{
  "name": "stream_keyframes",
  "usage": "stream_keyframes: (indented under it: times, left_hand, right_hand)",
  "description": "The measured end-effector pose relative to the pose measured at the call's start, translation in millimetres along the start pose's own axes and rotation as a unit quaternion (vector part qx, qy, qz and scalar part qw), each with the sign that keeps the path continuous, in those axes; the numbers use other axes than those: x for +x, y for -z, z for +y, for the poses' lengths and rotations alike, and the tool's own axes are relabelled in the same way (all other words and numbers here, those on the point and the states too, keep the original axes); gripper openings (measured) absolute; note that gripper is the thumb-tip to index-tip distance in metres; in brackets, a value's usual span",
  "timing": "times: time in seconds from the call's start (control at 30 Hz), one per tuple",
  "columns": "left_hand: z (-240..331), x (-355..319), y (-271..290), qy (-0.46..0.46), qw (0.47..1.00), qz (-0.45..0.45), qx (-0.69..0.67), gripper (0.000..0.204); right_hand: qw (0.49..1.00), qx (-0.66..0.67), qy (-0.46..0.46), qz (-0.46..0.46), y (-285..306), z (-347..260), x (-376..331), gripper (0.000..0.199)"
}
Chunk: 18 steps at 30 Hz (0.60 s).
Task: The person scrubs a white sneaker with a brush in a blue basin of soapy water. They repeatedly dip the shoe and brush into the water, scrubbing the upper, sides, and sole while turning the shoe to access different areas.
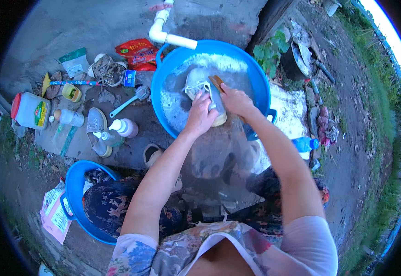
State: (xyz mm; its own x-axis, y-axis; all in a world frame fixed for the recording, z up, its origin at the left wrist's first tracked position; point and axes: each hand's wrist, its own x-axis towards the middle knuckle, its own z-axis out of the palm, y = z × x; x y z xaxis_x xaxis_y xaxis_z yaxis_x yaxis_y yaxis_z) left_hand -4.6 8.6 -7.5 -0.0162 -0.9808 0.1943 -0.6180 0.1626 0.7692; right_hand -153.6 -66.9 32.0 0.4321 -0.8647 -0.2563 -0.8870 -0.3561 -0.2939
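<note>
Left hand (200, 114): fingers closed over the side of a pale shoe (205, 92), pinning it against the near rim of the basin (260, 73).
Right hand (235, 100): clamped on a brown brush (216, 82), bristles laid on the shoe's upper.
Shoe: grey-white, laced, sole toward the person, lying partly in soapy water inside the blue basin.
Basin: round, blue, on concrete; white pipe (161, 27) ending over its far rim.
Left of basin: blue-handled brush (129, 102), pump bottle (123, 127), second shoe (96, 129), white jug with red cap (31, 110), red packet (140, 53), tangled pale shoe (106, 70).
Near left: second blue tub (74, 188) beside the person's knee.
Right of basin: clear bottle with blue cap (306, 144) on the ground.
</note>
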Motion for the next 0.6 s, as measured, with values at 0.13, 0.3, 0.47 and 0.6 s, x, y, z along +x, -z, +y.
stream_keyframes:
  times: [0.13, 0.3, 0.47, 0.6]
  left_hand:
    - [-9.8, -12.1, -5.5, 0.028, 0.995, 0.088, -0.036, 0.039]
    - [-5.7, -22.3, 6.2, 0.017, 0.994, 0.055, -0.088, 0.029]
    - [15.0, -19.9, 18.4, -0.004, 0.994, -0.013, -0.108, 0.021]
    - [21.1, -35.7, 1.3, 0.119, 0.99, 0.055, -0.06, 0.03]
  right_hand:
    - [0.996, 0.068, 0.025, 0.052, -17.5, 6.9, -6.8, 0.047]
    - [0.993, 0.049, 0.097, -0.038, 21.5, -8.9, -83.5, 0.047]
    - [0.998, 0.017, 0.004, 0.053, 4.2, 20.9, -9.4, 0.044]
    - [0.997, 0.054, 0.012, 0.061, -11.4, 24.1, -7.1, 0.044]
